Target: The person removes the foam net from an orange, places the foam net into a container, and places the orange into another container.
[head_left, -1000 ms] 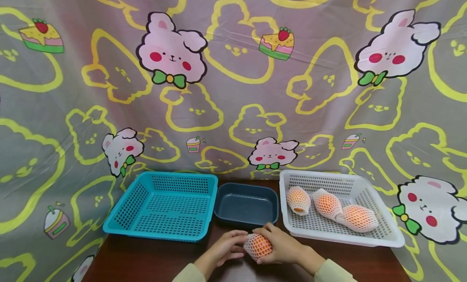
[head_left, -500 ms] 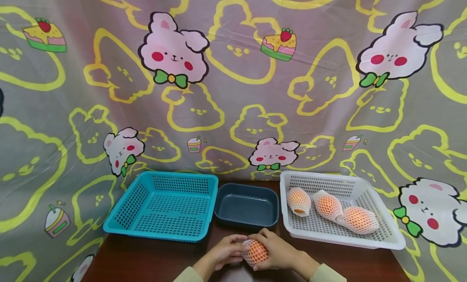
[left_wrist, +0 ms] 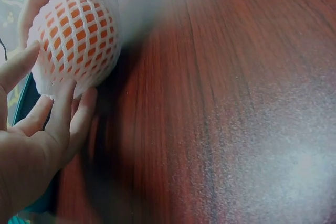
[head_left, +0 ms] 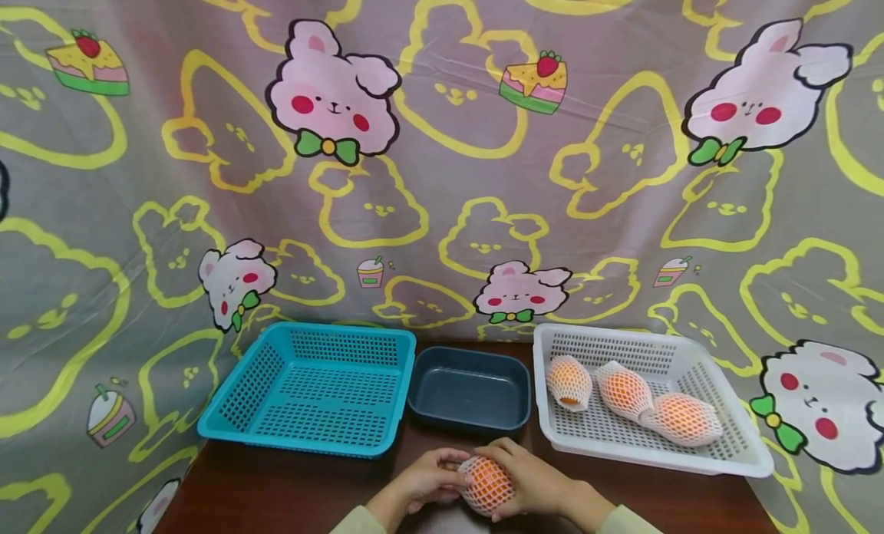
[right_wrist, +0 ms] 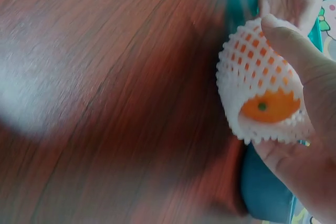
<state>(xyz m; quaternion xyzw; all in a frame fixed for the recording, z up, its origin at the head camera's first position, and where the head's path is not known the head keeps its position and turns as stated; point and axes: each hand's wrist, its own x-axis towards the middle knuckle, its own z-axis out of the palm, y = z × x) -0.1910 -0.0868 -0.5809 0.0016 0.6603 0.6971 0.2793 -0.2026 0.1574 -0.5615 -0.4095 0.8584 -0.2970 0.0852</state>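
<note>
An orange (head_left: 490, 484) in a white foam net sleeve (right_wrist: 239, 80) is held between both hands over the near middle of the table. My right hand (head_left: 532, 476) grips it from the right, thumb on the near side and fingers over the far side. My left hand (head_left: 431, 479) is at the opposite end, its thumb and fingertips bent against the net's edge (left_wrist: 47, 85). In the right wrist view the net's open end shows bare orange peel with a small green stem spot. The right palm hides part of the fruit.
A dark blue tray (head_left: 472, 424) stands just beyond the hands. Left of it is a teal perforated basket (head_left: 297, 444). On the right, a white perforated basket (head_left: 663, 459) holds several net-wrapped oranges (head_left: 625, 390). A patterned cloth (head_left: 428, 173) hangs behind the dark wooden table (head_left: 262, 496).
The wrapped orange has turned slightly in the hands and shifted a little. The left fingers have moved closer around the net's end. The baskets and tray stay in place.
</note>
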